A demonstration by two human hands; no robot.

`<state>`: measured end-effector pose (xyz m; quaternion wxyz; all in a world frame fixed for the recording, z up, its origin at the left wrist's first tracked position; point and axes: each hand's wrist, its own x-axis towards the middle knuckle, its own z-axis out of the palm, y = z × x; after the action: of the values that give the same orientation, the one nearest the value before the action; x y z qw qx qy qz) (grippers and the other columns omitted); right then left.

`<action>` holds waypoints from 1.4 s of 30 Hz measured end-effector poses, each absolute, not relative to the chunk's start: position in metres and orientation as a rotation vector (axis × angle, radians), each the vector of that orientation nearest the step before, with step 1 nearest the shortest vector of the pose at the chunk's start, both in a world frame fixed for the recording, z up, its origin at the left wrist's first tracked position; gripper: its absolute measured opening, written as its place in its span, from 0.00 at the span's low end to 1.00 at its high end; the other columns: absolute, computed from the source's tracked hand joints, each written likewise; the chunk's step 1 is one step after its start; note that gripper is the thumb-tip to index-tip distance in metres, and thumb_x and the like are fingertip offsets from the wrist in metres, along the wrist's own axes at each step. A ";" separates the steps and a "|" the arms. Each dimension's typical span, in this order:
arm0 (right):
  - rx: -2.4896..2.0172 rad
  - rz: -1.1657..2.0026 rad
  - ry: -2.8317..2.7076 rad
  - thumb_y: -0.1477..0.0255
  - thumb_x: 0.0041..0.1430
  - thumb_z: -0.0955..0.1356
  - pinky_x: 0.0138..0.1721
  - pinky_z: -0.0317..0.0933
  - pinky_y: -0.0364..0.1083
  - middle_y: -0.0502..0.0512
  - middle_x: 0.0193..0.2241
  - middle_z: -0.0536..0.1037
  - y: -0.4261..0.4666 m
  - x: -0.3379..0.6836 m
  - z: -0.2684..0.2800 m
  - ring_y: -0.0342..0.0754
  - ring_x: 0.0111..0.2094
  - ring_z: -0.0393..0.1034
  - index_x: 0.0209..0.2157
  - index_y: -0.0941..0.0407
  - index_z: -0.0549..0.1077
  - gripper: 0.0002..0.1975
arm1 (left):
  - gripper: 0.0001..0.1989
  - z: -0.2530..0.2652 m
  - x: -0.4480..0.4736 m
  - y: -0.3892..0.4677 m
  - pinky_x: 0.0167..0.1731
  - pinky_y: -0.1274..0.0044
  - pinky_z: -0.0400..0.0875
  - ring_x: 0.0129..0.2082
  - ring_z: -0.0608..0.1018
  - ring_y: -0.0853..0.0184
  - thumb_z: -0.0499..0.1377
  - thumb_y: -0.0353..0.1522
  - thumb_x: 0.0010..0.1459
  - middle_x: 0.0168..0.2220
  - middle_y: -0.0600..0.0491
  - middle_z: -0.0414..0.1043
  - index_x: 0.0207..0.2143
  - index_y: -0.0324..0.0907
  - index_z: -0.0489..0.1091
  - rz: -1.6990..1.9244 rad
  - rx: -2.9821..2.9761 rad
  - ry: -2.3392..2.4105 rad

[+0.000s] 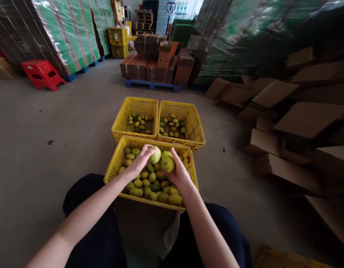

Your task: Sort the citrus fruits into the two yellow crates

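Both hands are raised over the near yellow crate (pixel 113 162), which holds many green-yellow lemons (pixel 152 177). My left hand (pixel 142 158) is closed on one pale green lemon (pixel 155 155). In my right hand (pixel 177 169) is another, rounder-looking green-yellow lemon (pixel 166 162) with a darker spot on its skin. The two held lemons are side by side, almost touching. Behind the near crate stand a left far crate (pixel 120 121) and a right far crate (pixel 196 126), each with a thinner layer of lemons on its bottom.
Flattened and open cardboard boxes (pixel 289 171) are heaped on the right. Bundled cartons (pixel 146 70) sit on a blue pallet (pixel 152 84) ahead. A red stool (pixel 43 73) stands at the left, near wrapped green stacks (pixel 68 33). Part of another yellow crate (pixel 283 258) shows at the bottom right.
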<state>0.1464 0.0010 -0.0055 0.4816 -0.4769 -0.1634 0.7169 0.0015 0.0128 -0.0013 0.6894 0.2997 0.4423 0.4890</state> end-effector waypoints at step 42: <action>-1.039 1.784 -0.115 0.64 0.57 0.65 0.21 0.69 0.45 0.53 0.20 0.78 0.000 0.144 -0.001 0.48 0.22 0.73 0.27 0.56 0.72 0.12 | 0.16 0.001 0.003 0.011 0.19 0.81 0.71 0.19 0.74 0.71 0.48 0.33 0.63 0.22 0.51 0.73 0.29 0.36 0.71 1.101 0.049 0.874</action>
<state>0.1443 0.0000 -0.0014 0.5115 -0.4318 -0.0477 0.7414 0.0029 0.0111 0.0008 0.7627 0.0226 0.4020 0.5061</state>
